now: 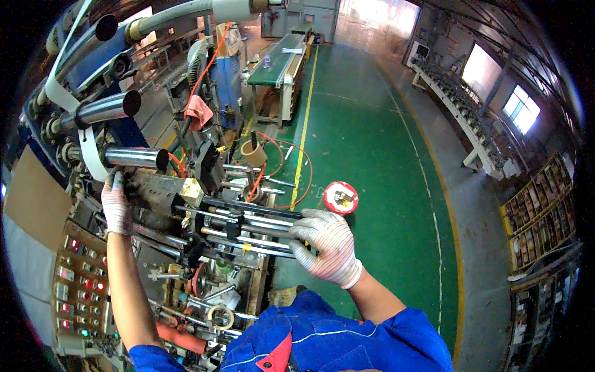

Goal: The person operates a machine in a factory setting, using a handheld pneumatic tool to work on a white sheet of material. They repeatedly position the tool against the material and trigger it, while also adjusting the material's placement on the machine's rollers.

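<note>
My left hand (117, 204), in a striped knit glove, reaches up under a chrome roller (137, 158). Its fingertips meet the lower end of a white strip (93, 156) that runs down over the rollers. Whether they pinch the strip cannot be seen. My right hand (327, 246), gloved alike, curls around the outer ends of several parallel metal rods (265, 228), thumb on the near side. These rods stick out of the machine past a black clamp block (234, 225). Between my hands sits a dark, stained metal block (158, 190).
A control panel (81, 288) with lit displays and buttons is at lower left. A red-rimmed bucket (341, 198) stands on the green floor beyond my right hand. An orange hose (310, 172) loops over the floor. Farther off is a green conveyor belt (274, 63); yellow racks (539, 214) are at right.
</note>
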A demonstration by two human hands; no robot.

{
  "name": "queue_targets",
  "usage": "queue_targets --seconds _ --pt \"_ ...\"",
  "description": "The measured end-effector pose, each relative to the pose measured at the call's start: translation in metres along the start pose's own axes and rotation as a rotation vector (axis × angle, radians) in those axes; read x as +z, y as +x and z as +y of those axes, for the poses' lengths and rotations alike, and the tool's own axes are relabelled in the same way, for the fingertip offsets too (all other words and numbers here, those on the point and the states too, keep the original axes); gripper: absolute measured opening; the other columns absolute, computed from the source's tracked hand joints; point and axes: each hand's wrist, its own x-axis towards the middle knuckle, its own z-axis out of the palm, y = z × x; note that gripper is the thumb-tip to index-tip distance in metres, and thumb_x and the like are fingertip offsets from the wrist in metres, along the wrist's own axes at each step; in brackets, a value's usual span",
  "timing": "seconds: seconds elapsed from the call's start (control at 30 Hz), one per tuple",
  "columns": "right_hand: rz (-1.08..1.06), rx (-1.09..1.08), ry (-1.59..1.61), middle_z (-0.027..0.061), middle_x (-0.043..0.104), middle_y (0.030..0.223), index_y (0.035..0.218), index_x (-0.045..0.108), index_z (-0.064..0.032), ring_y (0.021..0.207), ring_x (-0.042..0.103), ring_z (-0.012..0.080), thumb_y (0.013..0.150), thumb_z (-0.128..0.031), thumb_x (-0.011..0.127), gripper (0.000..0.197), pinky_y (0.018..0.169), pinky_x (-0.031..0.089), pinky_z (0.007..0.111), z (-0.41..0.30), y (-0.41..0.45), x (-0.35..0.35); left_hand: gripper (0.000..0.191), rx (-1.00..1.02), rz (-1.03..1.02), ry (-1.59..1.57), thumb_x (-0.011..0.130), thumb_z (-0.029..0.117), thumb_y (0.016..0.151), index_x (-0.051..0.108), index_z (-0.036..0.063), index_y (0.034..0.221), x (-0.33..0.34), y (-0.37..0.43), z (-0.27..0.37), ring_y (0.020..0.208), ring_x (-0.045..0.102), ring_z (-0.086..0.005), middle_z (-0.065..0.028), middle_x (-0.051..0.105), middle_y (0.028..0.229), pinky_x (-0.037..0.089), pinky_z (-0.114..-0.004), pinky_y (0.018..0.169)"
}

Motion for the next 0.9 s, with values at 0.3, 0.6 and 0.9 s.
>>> queue_targets --seconds 0.3,0.6,0.9 --pt "0.003 -0.006 -0.021 0.006 0.073 0.101 0.098 0.074 -0.0109 0.108 0.068 0.0325 0.073 -0.014 0.079 0.026 0.095 0.05 0.044 -0.001 -0.002 0.001 0.033 -0.115 0.102 0.099 0.066 0.038 0.098 0.071 0.0066 0.108 -0.002 0.029 -0.003 0.076 0.063 -0.0192 -0.0034 0.07 0.093 0.051 -0.036 0.069" --pt "-0.005 -0.014 -0.051 0.0068 0.073 0.103 0.099 0.074 -0.0122 0.11 0.068 0.0335 0.076 -0.019 0.078 0.025 0.093 0.05 0.046 0.0 -0.005 0.002 0.032 0.451 -0.035 1.248 0.062 0.015 0.095 0.066 0.0099 0.127 0.011 -0.003 0.016 0.107 0.065 -0.0411 -0.0214 0.07 0.118 0.053 -0.044 0.092" --pt "0.005 -0.027 -0.009 0.0066 0.074 0.102 0.098 0.074 -0.0106 0.108 0.068 0.0334 0.074 -0.015 0.078 0.025 0.094 0.051 0.045 -0.005 0.001 0.005 0.036 0.364 0.136 0.436 0.059 0.028 0.104 0.067 0.0013 0.127 -0.023 0.022 -0.034 0.101 0.07 -0.0322 -0.0139 0.073 0.119 0.053 -0.037 0.091"
